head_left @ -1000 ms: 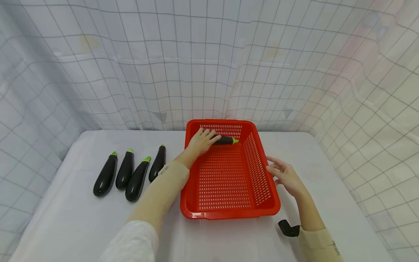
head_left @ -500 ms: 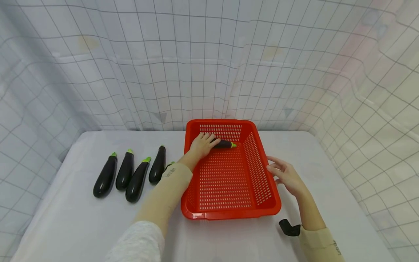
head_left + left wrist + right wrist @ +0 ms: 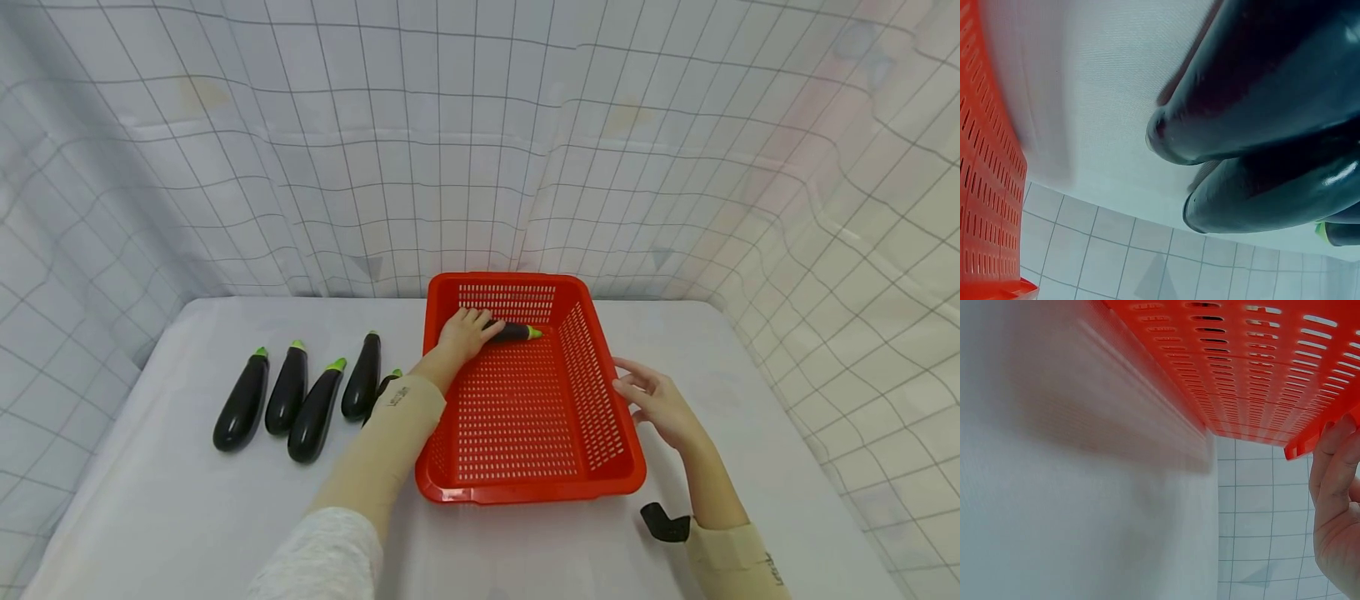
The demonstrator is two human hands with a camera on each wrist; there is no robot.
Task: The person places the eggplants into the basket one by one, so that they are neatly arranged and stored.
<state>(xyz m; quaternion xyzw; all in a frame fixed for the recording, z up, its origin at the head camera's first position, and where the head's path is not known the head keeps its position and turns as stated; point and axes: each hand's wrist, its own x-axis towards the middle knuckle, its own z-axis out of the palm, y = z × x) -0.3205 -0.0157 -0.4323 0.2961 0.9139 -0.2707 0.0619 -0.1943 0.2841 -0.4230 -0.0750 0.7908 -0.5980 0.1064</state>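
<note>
My left hand (image 3: 461, 337) reaches into the red perforated basket (image 3: 517, 417) and grips a dark purple eggplant (image 3: 516, 332) near the far wall. Its fingers lie over the eggplant's left part, which they hide; the green stem points right. At the basket's right rim, my right hand (image 3: 660, 408) touches the edge with relaxed fingertips. The right wrist view shows these fingers (image 3: 1335, 465) against the basket's rim. Left of the basket, several eggplants (image 3: 318, 412) lie on the table, one partly behind my left forearm. In the left wrist view, eggplants (image 3: 1272, 94) loom close by.
The white-covered table (image 3: 510, 550) extends around the basket. A short black object (image 3: 664, 523) sits beside my right wrist. White grid-patterned curtains (image 3: 472, 150) enclose the back and both sides.
My left hand has moved a little toward me, its fingers drawn closer together, and the eggplant has shifted with it. Another eggplant shows from behind my forearm. The right hand stays put.
</note>
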